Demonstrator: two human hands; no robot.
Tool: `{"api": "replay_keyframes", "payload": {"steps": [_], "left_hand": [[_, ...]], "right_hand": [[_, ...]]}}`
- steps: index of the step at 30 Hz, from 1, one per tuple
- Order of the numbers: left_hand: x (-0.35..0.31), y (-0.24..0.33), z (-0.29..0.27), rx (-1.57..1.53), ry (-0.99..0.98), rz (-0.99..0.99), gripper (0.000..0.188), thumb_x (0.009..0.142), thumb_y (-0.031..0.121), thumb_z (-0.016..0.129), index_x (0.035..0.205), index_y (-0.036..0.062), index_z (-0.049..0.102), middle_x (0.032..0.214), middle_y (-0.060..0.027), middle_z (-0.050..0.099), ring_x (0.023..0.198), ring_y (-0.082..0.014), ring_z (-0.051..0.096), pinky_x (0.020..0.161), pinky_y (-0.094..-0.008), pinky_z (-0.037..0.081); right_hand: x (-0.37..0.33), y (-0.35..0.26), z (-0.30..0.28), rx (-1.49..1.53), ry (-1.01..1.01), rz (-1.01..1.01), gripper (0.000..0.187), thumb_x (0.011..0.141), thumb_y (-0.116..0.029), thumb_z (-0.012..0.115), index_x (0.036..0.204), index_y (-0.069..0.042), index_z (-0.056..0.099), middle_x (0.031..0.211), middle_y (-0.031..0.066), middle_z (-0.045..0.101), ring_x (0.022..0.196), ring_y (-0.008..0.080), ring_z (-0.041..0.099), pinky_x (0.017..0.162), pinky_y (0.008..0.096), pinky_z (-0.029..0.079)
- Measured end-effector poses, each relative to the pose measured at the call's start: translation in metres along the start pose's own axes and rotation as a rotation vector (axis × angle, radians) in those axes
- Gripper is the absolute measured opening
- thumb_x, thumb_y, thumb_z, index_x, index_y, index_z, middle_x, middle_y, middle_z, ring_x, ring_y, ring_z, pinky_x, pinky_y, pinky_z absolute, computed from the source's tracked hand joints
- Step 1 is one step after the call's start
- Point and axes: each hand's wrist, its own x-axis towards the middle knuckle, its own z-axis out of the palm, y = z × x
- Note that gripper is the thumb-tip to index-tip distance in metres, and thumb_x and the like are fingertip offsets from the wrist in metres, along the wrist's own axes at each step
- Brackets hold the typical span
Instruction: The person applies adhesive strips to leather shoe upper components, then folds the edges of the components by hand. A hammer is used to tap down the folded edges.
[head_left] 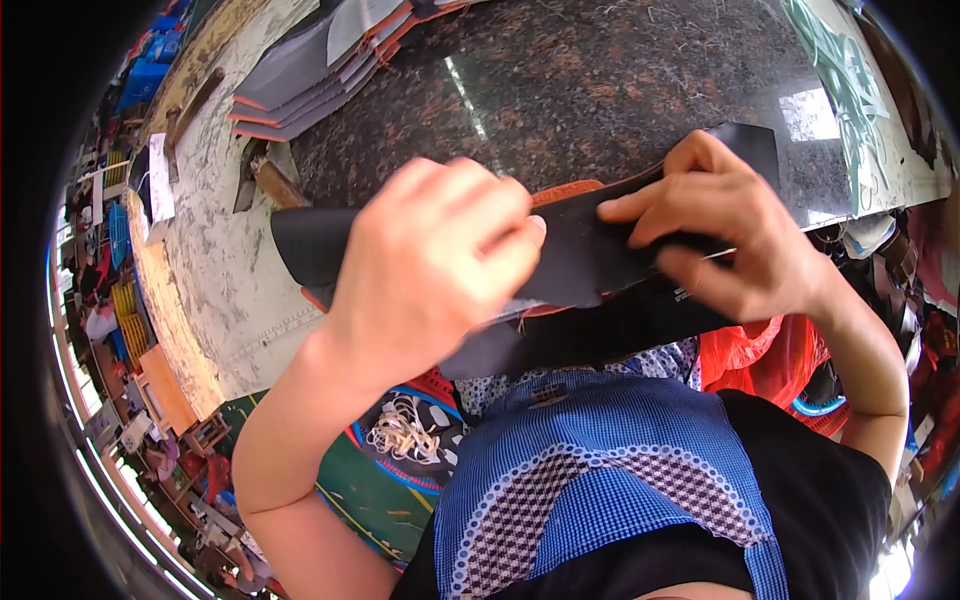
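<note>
A long black leather piece (pixel 575 245) with orange-brown edging lies across the near edge of the dark speckled stone slab, part of it hanging toward my apron. Above its left half is my left hand (pixel 430 260), blurred by motion, with the fingers curled and the thumb pressed to the index finger. Whatever that pinch may hold is hidden. My right hand (pixel 725 225) is over the right half of the leather, its fingers apart and bent, the index fingertip at the leather's surface. The lower fingers are smeared by movement.
Stacked grey leather pieces with orange edges (pixel 300 85) lie at the far left. A hammer (pixel 185 120) and a wooden-handled tool (pixel 278 185) rest on the pale bench (pixel 215 290). Pale green strips (pixel 845 90) lie at right. Below are a basket of cords (pixel 405 430) and a red bag (pixel 760 355).
</note>
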Motion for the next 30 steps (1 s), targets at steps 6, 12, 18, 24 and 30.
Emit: {"api": "replay_keyframes", "payload": {"steps": [6,12,18,24,30], "left_hand": [[-0.032,-0.016,-0.019,-0.07,-0.089,-0.259,0.026,0.075,0.008,0.077,0.101,0.0035,0.077,0.095,-0.0093,0.07,0.089,-0.0284,0.071,0.079,-0.0385,0.056],[-0.041,-0.03,-0.023,-0.344,-0.194,-0.432,0.032,0.072,-0.003,0.074,0.104,0.0001,0.071,0.096,-0.0115,0.067,0.094,-0.0333,0.07,0.078,-0.0418,0.056],[-0.072,-0.032,-0.027,-0.198,-0.161,-0.224,0.03,0.071,-0.004,0.069,0.101,-0.0001,0.072,0.093,-0.0104,0.065,0.091,-0.03,0.068,0.077,-0.0411,0.054],[-0.096,-0.01,-0.009,0.312,-0.006,0.047,0.025,0.081,0.007,0.071,0.104,0.0011,0.078,0.103,-0.0062,0.074,0.089,-0.0198,0.068,0.092,-0.0355,0.057],[-0.12,-0.003,-0.014,0.336,-0.076,0.028,0.036,0.085,0.008,0.069,0.119,0.0008,0.078,0.117,-0.0099,0.075,0.106,-0.0216,0.068,0.102,-0.0391,0.057]], "right_hand": [[0.008,-0.014,0.01,-0.252,0.019,-0.074,0.039,0.071,-0.031,0.087,0.093,-0.003,0.07,0.118,0.0095,0.076,0.09,0.0315,0.062,0.078,0.0431,0.053],[0.063,-0.052,0.063,-0.18,0.149,0.026,0.055,0.075,-0.024,0.085,0.12,0.001,0.067,0.108,0.0144,0.061,0.096,0.0339,0.066,0.079,0.0422,0.058],[0.053,-0.043,0.068,-0.287,0.072,-0.094,0.058,0.072,-0.009,0.077,0.129,-0.001,0.071,0.126,0.0115,0.064,0.105,0.0292,0.065,0.086,0.0376,0.059],[0.055,-0.044,0.058,-0.418,-0.147,-0.17,0.059,0.08,-0.015,0.07,0.138,-0.007,0.07,0.151,0.0008,0.06,0.114,0.0251,0.061,0.097,0.0371,0.057],[0.07,-0.054,0.057,-0.5,-0.255,-0.238,0.067,0.072,-0.012,0.072,0.139,-0.016,0.072,0.162,-0.0103,0.052,0.096,0.0205,0.055,0.086,0.0341,0.055]]}}
